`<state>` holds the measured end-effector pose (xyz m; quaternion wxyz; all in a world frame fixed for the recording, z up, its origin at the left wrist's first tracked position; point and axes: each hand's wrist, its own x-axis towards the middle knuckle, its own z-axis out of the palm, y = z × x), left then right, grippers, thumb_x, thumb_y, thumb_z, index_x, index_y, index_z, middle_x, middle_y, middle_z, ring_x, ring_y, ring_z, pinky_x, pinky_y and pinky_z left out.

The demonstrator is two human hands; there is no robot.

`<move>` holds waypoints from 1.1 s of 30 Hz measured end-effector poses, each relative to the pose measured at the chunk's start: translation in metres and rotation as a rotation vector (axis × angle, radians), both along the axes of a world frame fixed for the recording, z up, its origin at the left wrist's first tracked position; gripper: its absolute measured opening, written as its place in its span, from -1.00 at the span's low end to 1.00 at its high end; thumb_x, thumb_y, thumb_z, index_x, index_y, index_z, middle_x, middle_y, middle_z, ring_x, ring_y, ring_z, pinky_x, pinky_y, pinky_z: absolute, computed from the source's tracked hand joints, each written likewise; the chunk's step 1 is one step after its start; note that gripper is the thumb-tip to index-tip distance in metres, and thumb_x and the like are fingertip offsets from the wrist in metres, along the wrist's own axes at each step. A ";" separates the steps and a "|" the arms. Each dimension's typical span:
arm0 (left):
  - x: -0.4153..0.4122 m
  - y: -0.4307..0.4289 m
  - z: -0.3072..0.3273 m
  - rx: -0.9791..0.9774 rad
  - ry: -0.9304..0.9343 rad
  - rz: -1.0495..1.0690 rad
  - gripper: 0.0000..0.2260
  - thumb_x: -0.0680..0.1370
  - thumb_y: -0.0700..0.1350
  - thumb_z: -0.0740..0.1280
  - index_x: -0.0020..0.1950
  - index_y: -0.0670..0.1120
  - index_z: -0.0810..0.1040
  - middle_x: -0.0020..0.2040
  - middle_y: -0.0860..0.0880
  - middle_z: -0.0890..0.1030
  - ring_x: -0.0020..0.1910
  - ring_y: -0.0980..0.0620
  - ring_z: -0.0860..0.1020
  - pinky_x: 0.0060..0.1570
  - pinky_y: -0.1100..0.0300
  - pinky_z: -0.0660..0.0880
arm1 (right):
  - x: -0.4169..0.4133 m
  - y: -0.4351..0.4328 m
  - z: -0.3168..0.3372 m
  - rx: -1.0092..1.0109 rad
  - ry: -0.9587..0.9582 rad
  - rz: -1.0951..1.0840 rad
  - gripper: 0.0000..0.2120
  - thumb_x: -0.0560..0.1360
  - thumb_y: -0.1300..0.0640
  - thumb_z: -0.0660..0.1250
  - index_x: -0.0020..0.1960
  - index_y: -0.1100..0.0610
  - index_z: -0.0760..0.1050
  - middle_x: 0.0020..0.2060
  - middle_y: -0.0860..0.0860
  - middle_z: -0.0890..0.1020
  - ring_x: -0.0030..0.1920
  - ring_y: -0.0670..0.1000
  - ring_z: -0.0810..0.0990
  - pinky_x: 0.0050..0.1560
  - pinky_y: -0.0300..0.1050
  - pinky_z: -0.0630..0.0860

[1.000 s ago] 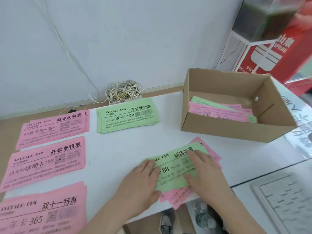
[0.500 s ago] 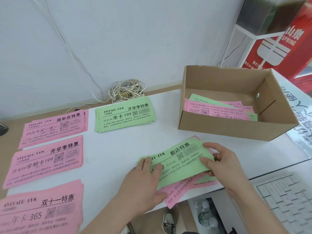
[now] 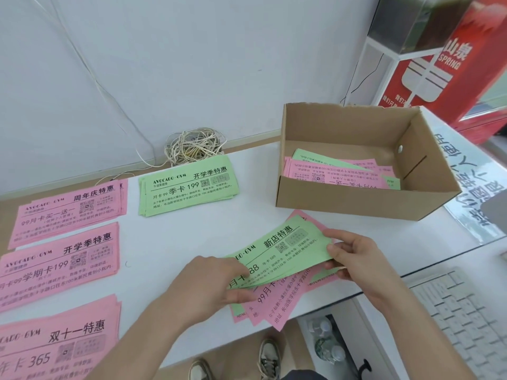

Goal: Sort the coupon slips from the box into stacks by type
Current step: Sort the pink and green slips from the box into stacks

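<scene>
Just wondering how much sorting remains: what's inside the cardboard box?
Inside the cardboard box lie loose pink slips over green slips. How many are stacked beneath, and the floor behind the near wall, is hidden.

On your white table (image 3: 178,242), three pink stacks (image 3: 59,259) line the left edge, a green stack (image 3: 189,187) lies toward the back, the box (image 3: 343,198) stands back-right, and a mixed pile (image 3: 277,300) overhangs the front edge.

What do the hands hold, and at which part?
The left hand pinches the green slip at its left end; the right hand pinches its right end.
</scene>
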<state>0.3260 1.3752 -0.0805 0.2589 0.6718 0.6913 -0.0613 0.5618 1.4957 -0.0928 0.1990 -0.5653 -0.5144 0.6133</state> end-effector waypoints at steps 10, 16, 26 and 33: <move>0.021 -0.005 -0.005 0.007 0.220 -0.084 -0.41 0.45 0.37 0.19 0.38 0.09 0.26 0.28 0.05 0.33 0.08 -0.04 0.48 -0.06 0.12 0.42 | 0.002 -0.001 -0.001 -0.068 0.041 -0.044 -0.65 0.57 0.39 0.20 0.34 0.23 0.42 -0.35 0.20 0.68 -0.42 -0.02 0.63 -0.36 -0.26 0.59; 0.027 -0.006 -0.004 0.030 0.227 -0.088 -0.50 0.54 0.25 0.16 0.42 0.07 0.21 0.35 -0.01 0.28 0.14 -0.07 0.46 0.02 0.07 0.43 | -0.005 0.000 0.006 -0.178 0.267 -0.166 -0.81 0.56 0.42 0.21 0.05 0.22 0.52 -0.41 0.20 0.64 -0.48 -0.03 0.57 -0.41 -0.30 0.57; 0.016 -0.008 -0.018 0.210 0.177 -0.019 -0.72 0.57 0.04 -0.06 0.09 0.01 0.38 0.03 0.05 0.54 -0.22 -0.12 0.53 -0.16 0.03 0.49 | -0.004 -0.002 0.008 -0.016 -0.047 -0.104 -0.72 0.64 0.02 0.14 -0.07 0.06 0.59 -0.38 0.05 0.67 -0.39 -0.02 0.62 -0.36 -0.17 0.48; -0.011 -0.016 -0.033 0.371 -0.120 0.390 -0.96 0.64 -0.06 0.07 0.06 0.01 0.22 -0.43 0.07 0.41 -0.47 0.02 0.34 -0.41 0.17 0.26 | -0.006 0.003 -0.004 0.125 -0.224 0.035 -0.72 0.50 0.39 0.25 0.02 0.08 0.63 -0.39 0.05 0.68 -0.43 -0.04 0.62 -0.37 -0.23 0.53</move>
